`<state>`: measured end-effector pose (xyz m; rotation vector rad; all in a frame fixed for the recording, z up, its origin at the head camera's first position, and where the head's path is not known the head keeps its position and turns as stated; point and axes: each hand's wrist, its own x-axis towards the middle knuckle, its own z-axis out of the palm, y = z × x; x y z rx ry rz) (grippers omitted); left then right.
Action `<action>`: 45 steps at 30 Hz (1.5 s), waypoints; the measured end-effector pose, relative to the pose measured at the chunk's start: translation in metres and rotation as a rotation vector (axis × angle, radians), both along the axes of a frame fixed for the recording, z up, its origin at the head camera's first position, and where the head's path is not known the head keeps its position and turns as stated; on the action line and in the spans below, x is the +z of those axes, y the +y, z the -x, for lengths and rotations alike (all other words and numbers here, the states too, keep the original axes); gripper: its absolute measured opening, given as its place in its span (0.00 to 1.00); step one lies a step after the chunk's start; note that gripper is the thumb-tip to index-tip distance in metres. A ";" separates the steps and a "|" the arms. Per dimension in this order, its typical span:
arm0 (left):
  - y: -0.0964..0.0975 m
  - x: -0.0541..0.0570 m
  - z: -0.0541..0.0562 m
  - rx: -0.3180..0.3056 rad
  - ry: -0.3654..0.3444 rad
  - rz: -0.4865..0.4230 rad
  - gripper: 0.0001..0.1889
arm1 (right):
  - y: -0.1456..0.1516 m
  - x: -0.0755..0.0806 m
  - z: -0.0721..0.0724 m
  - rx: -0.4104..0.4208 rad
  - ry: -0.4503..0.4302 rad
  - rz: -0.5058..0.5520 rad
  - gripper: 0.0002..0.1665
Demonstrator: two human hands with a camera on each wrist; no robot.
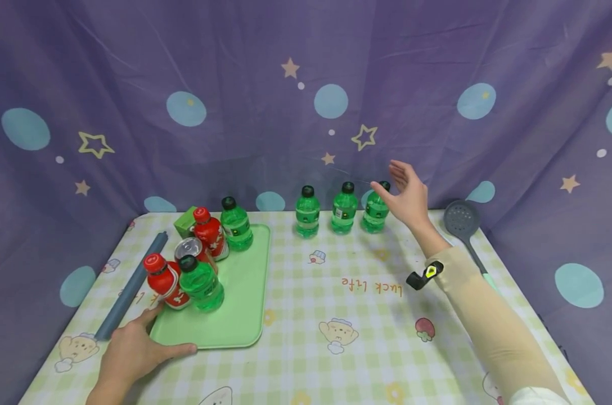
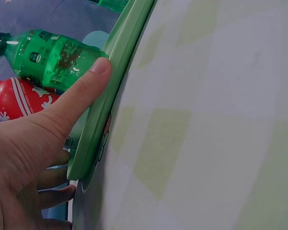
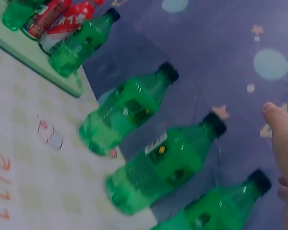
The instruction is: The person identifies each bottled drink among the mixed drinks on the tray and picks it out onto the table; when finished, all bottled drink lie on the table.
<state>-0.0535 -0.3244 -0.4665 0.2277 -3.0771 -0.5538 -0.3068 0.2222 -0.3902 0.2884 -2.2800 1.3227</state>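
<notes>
My empty right hand (image 1: 409,194) gapes near the one-o'clock green bottle (image 1: 373,216), likely weighty, best gripped mid-body. My splayed left hand (image 1: 131,351) touches the tray (image 1: 242,298).

Five green bottles (image 1: 307,219), two red bottles (image 1: 212,236)

Three green ones stand along the back edge of the table (image 1: 296,298), two on the single tray (image 1: 240,320) (five altogether). Both red ones are toward the tray's left edge, with one can (image 1: 188,247). One box (image 1: 184,224) sits at its back left corner. One rod (image 1: 134,284) lies by the table's left edge, one slotted skimmer (image 1: 461,219) near its back right corner.
</notes>
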 end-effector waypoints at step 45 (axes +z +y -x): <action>0.000 0.003 0.004 0.031 -0.086 -0.005 0.76 | -0.211 0.027 -0.005 0.426 0.050 -0.074 0.38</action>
